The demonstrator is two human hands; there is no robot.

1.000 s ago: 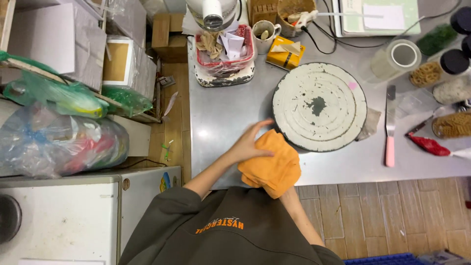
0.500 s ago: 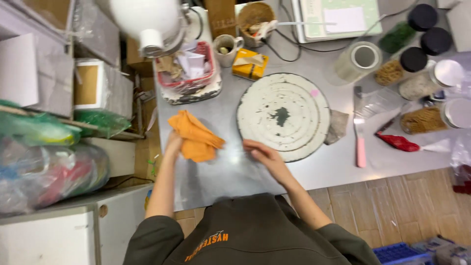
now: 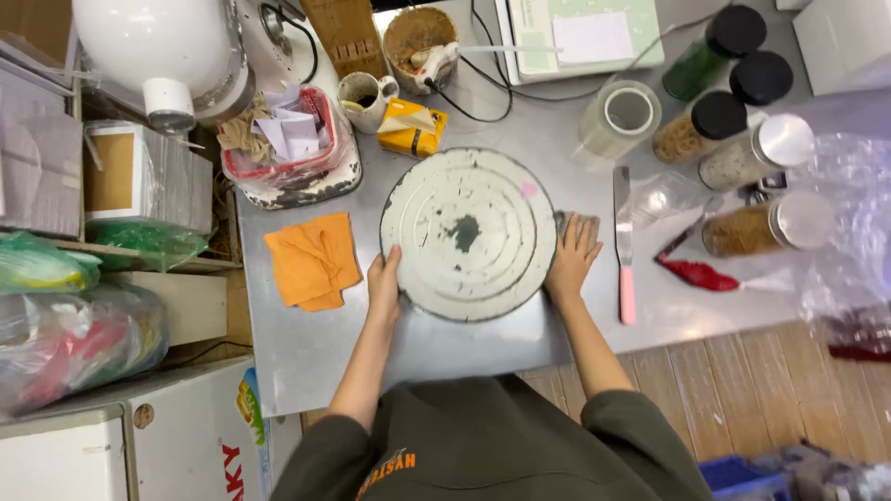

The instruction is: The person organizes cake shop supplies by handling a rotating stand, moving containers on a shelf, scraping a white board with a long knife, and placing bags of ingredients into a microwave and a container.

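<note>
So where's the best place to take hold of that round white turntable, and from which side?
Probably by its rim, from the two opposite sides. The round white turntable is wide, flat and disc-shaped, with no handle showing, so one hand could hardly span it. The left hand and right hand already sit at its left and right edges. The front edge near the person is also free of clutter.

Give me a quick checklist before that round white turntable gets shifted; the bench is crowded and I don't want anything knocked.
1. Left hand on the turntable rim: ok.
2. Right hand on the opposite rim: ok.
3. Turntable top free of loose items: ok, only a dark worn patch.
4. Orange cloth off the rim: ok, lying apart to the left.
5. Spatula clear on the right: not ok, close beside the right hand.
6. Yellow box behind: cannot tell, the gap looks narrow.
</note>
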